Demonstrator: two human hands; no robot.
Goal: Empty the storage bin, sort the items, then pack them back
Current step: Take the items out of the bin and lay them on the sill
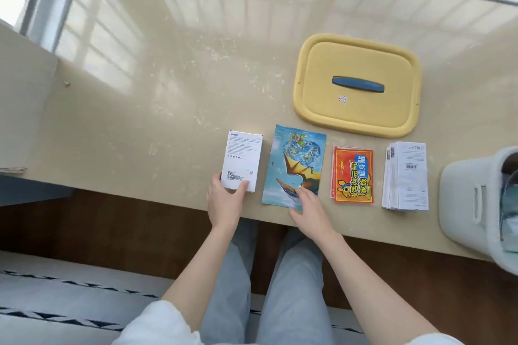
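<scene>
Counter [168, 92]: hard, glossy beige, mirrors the window; scuffed pale in patches.
Lid [356, 117]: smooth matt yellow plastic. Its handle [358, 84]: blue plastic, slight sheen.
Box [242, 159]: matt white card.
Dinosaur sheet [294, 159]: printed paper, creased.
Red packet [353, 173]: crinkled, shiny film.
Bin [462, 199]: pale matt plastic.
Floor [112, 221]: dark wood.
Rug [56, 288]: woven cloth.
</scene>
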